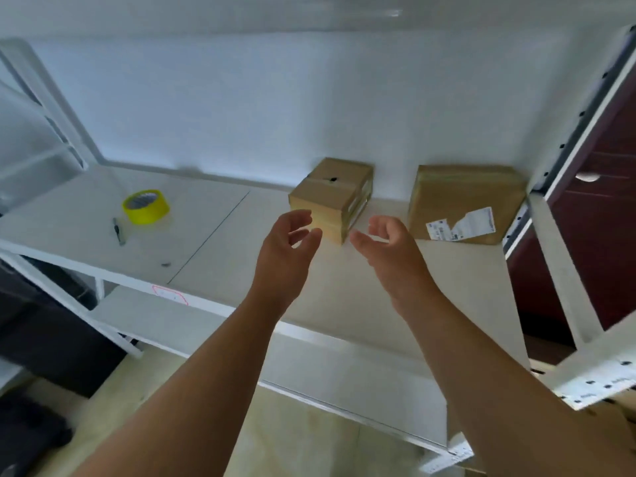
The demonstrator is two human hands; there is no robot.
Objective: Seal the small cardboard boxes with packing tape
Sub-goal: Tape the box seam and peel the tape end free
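Cardboard box just beyond loosely cupped left hand and right hand.

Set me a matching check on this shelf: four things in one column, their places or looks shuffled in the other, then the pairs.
Things:
1. tape roll
2. small cardboard box
3. labelled box
4. slim dark tool

Places or looks:
A. far right of the shelf
B. yellow, lying flat, far left
C. just beyond the left hand and right hand, both empty
D. just in front of the tape roll

Pairs: 1-B, 2-C, 3-A, 4-D.
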